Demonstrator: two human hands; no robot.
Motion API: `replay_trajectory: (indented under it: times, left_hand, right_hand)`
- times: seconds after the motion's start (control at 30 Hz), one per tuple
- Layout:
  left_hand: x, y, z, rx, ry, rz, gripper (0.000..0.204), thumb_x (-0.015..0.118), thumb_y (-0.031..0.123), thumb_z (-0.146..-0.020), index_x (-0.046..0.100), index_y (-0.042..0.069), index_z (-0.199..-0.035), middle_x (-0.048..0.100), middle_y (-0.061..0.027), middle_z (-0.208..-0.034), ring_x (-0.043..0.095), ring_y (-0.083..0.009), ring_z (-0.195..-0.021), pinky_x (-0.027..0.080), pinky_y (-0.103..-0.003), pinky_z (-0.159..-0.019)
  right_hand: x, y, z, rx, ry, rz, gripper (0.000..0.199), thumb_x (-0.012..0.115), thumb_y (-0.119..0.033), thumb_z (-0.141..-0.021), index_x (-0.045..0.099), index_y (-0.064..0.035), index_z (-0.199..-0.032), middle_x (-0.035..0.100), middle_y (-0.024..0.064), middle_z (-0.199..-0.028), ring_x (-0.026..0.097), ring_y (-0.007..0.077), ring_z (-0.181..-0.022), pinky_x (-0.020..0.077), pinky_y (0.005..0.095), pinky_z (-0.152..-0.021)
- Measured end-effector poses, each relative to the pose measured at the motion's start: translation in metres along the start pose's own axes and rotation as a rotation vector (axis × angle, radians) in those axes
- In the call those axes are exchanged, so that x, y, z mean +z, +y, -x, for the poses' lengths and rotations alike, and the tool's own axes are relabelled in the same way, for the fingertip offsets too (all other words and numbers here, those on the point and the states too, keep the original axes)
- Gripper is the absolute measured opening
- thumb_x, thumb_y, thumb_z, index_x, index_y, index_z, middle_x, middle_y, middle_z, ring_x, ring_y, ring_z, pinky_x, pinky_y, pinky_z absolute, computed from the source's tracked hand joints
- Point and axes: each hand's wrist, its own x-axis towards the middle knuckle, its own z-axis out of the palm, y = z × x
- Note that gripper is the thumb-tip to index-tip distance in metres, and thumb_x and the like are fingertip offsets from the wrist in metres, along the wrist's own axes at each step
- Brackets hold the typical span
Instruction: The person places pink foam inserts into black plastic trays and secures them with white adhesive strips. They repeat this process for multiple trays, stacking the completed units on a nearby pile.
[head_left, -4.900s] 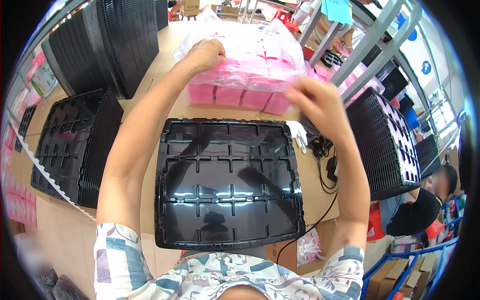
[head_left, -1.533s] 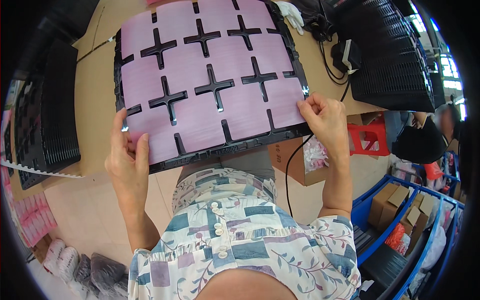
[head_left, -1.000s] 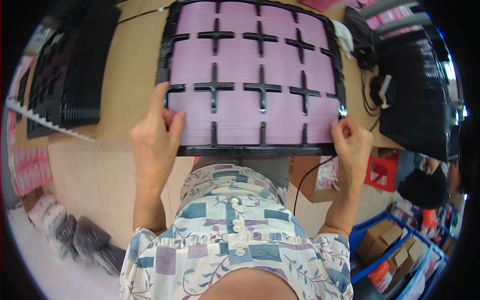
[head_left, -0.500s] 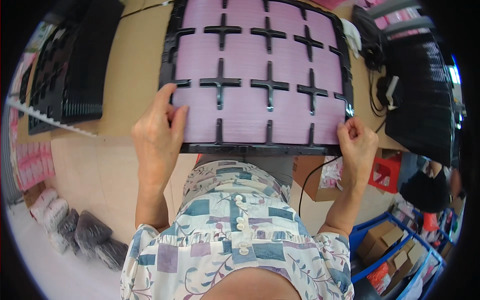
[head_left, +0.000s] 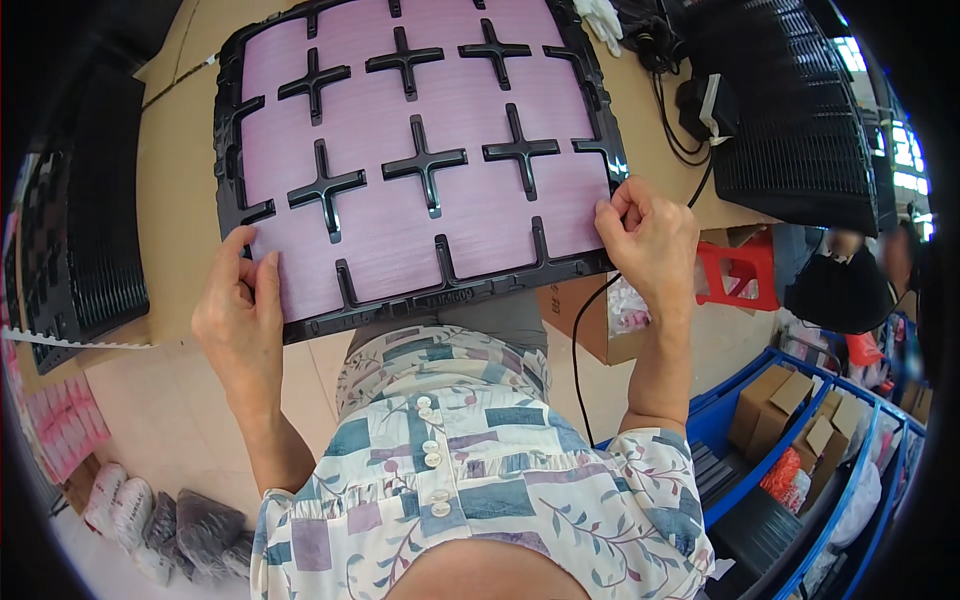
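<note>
Before me lies a black plastic tray (head_left: pixel 450 288) with raised cross-shaped ridges, over a pale pink foam-like sheet (head_left: pixel 455 105) that shows in its compartments. My left hand (head_left: pixel 240 310) grips the tray's left side by the near corner, thumb bent in over the pink surface. At the near right corner, my right hand (head_left: pixel 645 235) pinches the rim between thumb and curled fingers. The tray sits slightly askew on the brown tabletop, its near edge close to my waist.
Tall stacks of black trays stand on the left (head_left: pixel 100 210) and right (head_left: pixel 800 110). A black cable (head_left: pixel 575 370) hangs off the table near a cardboard box (head_left: pixel 575 315) and a red stool (head_left: pixel 740 270). Blue crates (head_left: pixel 725 385) with boxes are lower right; bags (head_left: pixel 205 525) lie lower left.
The tray has shifted left in the view and tilted, its right side now higher. Both hands have moved along with it, keeping hold at its near corners. The surroundings have shifted too.
</note>
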Motion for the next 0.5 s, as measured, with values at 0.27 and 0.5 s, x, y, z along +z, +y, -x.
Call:
replay_trajectory:
  times: [0.27, 0.5]
  left_hand:
    - [-0.0002, 0.0020, 0.0001, -0.018, 0.001, -0.010, 0.024, 0.070, 0.006, -0.088, 0.068, 0.005, -0.111, 0.049, -0.0001, -0.063, 0.040, -0.0075, -0.055, 0.034, -0.024, -0.050]
    - [-0.0014, 0.0046, -0.0001, 0.001, -0.014, -0.067, 0.023, 0.070, 0.005, -0.087, 0.068, 0.004, -0.110, 0.053, -0.0036, -0.074, 0.045, -0.0102, -0.060, 0.039, -0.026, -0.054]
  right_hand:
    - [-0.0026, -0.0002, -0.0008, 0.037, -0.035, -0.038, 0.020, 0.069, -0.018, -0.076, 0.060, -0.0042, -0.065, 0.052, 0.0052, -0.047, 0.054, 0.0210, -0.042, 0.0412, 0.0341, -0.047]
    - [-0.0024, 0.0002, -0.0001, 0.022, -0.022, -0.009, 0.017, 0.071, -0.017, -0.076, 0.061, -0.0050, -0.072, 0.053, 0.0043, -0.050, 0.053, 0.0212, -0.043, 0.0407, 0.0353, -0.047]
